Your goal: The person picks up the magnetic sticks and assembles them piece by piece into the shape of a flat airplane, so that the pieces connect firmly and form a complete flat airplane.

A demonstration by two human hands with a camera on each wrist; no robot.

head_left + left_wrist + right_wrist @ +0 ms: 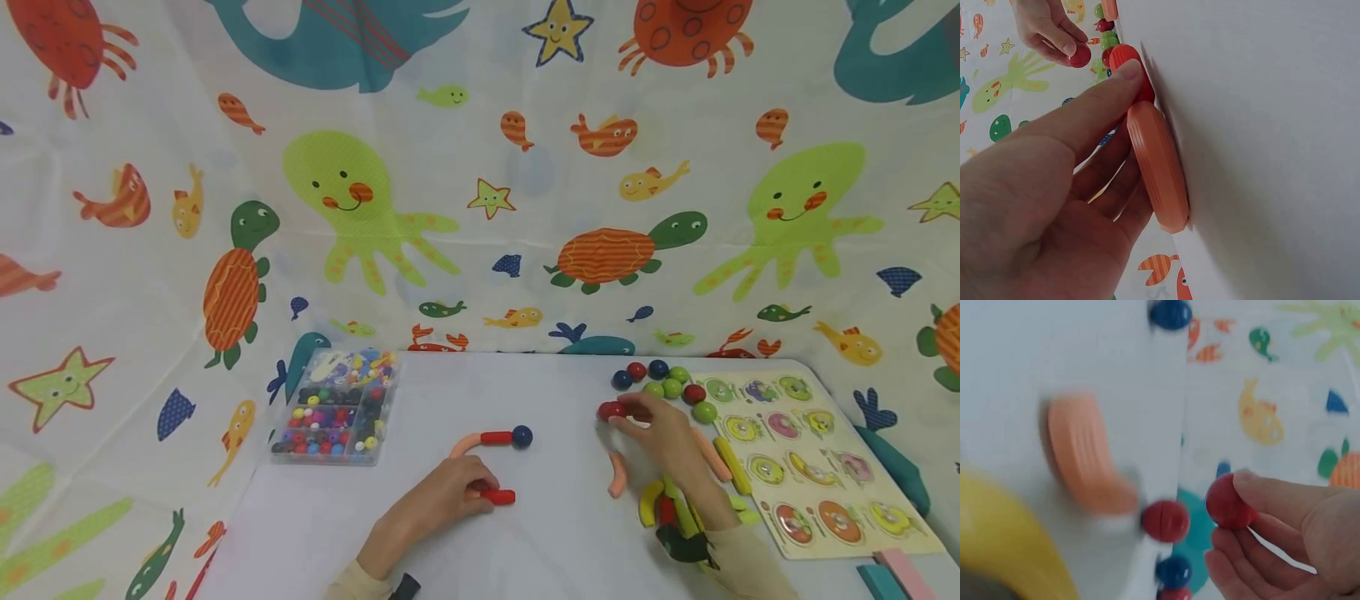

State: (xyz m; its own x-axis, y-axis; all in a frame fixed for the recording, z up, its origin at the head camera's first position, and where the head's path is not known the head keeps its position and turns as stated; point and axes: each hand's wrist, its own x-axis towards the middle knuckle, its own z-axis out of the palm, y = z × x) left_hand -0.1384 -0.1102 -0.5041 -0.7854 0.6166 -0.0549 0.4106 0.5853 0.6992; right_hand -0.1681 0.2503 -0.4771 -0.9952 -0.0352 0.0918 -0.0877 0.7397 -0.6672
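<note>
My left hand (438,493) pinches a red ridged stick piece (498,497) low over the white table. In the left wrist view, the thumb lies on this red piece, and an orange curved piece (1159,165) joins its end along the fingers; from the head the hand hides that orange piece. Between thumb and fingers of my right hand (1285,534) is a red ball (1230,501). Another red ball (1165,520) sits close by on the table. Just beyond the left hand lies a row: an orange curved piece (465,445), a red stick piece (497,437) and a blue ball (522,436).
A divided bead box (337,408) stands at the back left. Several green, blue and red balls (672,388) cluster behind the right hand. A wooden picture board (817,458) lies at the right. An orange curved piece (617,475) and yellow pieces (649,503) lie near the right forearm.
</note>
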